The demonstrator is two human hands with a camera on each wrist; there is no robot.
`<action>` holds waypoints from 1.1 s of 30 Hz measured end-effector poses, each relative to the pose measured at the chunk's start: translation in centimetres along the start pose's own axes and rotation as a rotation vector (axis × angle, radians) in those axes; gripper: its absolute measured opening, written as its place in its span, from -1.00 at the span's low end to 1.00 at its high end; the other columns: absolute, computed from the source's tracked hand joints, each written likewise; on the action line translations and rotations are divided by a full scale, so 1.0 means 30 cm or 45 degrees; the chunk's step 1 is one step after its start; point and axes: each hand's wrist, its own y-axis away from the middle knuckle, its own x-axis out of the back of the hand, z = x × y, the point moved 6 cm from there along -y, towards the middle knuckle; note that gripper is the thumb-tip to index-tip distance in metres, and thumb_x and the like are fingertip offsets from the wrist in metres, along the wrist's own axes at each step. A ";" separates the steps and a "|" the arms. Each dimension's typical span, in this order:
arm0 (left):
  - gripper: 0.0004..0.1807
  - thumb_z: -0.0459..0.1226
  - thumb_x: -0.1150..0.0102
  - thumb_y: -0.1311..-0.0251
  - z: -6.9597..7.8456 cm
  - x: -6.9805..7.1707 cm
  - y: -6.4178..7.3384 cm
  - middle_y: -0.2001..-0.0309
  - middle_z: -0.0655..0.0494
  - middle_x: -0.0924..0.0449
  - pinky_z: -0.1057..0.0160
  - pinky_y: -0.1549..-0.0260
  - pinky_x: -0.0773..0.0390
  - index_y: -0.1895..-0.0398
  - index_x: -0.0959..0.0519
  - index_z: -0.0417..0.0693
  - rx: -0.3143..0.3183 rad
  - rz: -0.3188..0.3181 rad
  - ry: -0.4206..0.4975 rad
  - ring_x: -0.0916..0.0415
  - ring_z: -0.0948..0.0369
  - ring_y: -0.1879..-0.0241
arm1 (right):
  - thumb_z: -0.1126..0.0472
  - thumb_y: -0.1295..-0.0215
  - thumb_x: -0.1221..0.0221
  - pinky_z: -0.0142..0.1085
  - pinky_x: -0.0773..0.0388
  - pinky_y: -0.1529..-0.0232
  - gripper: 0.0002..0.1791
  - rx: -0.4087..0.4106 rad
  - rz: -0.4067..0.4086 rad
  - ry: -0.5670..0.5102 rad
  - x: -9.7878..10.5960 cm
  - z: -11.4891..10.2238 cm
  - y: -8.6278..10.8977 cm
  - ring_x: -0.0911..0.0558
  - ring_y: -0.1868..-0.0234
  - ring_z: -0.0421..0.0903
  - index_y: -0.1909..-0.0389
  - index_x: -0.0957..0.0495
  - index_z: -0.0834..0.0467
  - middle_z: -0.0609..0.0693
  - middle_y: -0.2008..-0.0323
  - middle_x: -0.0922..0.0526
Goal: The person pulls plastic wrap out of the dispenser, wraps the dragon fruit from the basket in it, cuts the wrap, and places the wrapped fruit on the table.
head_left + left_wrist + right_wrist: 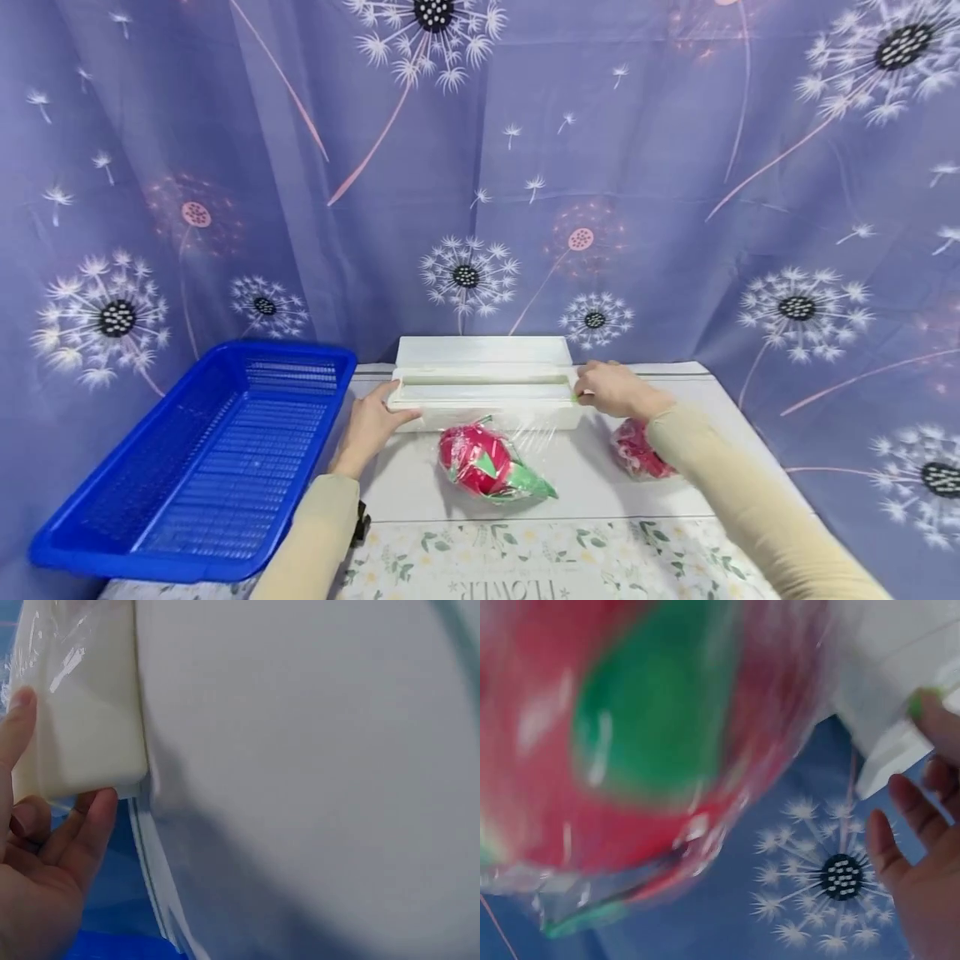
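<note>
A long white cling film dispenser (483,417) lies crosswise on the table with its lid raised at the back. My left hand (371,425) grips its left end, thumb on the front face and fingers against the end, as the left wrist view also shows. My right hand (615,390) is at the right end, its fingertips pinching a small green slider (924,703). Clear film (534,437) stretches from the dispenser's front over a red toy dragon fruit (476,458) with green leaves. Another film-wrapped red dragon fruit (641,450) lies below my right forearm and looms large in the right wrist view.
A blue plastic basket (217,475) stands on the left, close to my left forearm. Behind the table hangs a purple curtain (517,183) with dandelion prints. A flower-patterned cloth (517,554) covers the table's near part.
</note>
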 end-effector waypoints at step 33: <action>-0.91 -0.32 -0.40 -0.13 0.142 0.011 0.079 0.53 0.29 -0.36 0.31 0.52 -0.39 0.29 -0.75 -0.07 -0.478 -0.036 -0.083 -0.31 0.33 0.53 | 0.34 -0.18 -0.29 -0.14 -0.50 0.34 -0.80 -0.178 0.377 -0.239 -0.043 -0.136 -0.018 -0.50 0.40 -0.12 0.50 -0.50 0.02 -0.14 0.44 -0.48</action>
